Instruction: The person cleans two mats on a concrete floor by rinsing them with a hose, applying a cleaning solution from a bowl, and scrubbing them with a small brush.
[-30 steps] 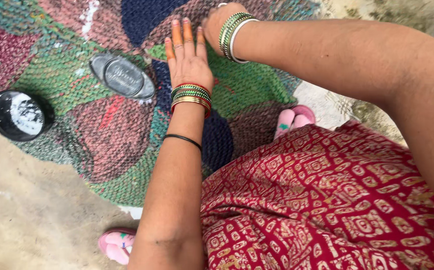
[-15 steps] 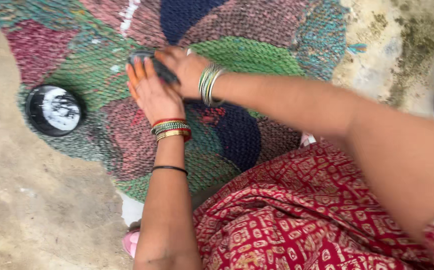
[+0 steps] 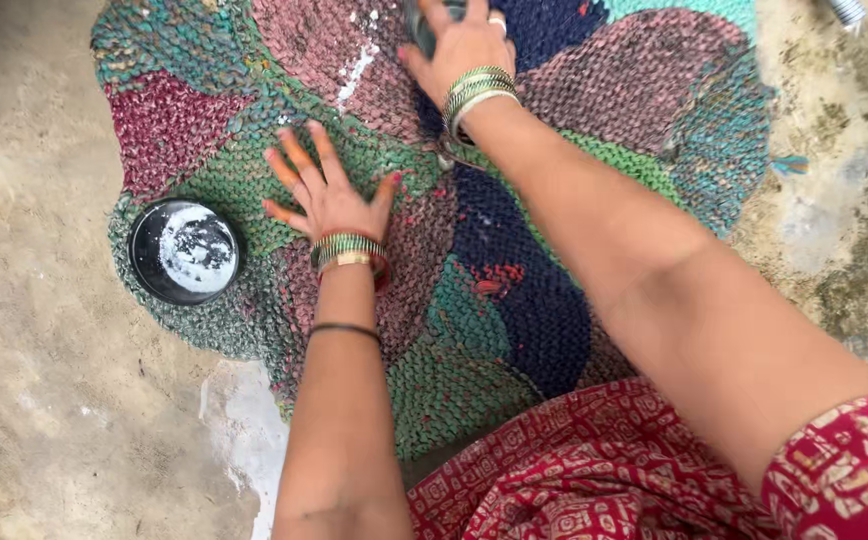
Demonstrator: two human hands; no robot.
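Note:
A round mat (image 3: 514, 300) of braided cloth in green, maroon, navy and teal patches lies on the ground. My left hand (image 3: 329, 195) rests flat on it with the fingers spread, bangles on the wrist. My right hand (image 3: 459, 45) reaches to the far side of the mat and is closed on a dark grey oval brush (image 3: 424, 25), mostly hidden under the fingers at the top edge. White powder streaks (image 3: 354, 65) mark the mat near that hand.
A black round bowl (image 3: 185, 250) with white powder sits on the mat's left edge. Rough concrete floor (image 3: 64, 400) surrounds the mat, with a white patch by its near edge. My red patterned garment (image 3: 594, 480) fills the lower right.
My right hand picked up the oval brush from the mat and carried it to the far side. My left hand moved left and spread flat. The view shifted, so the mat appears lower.

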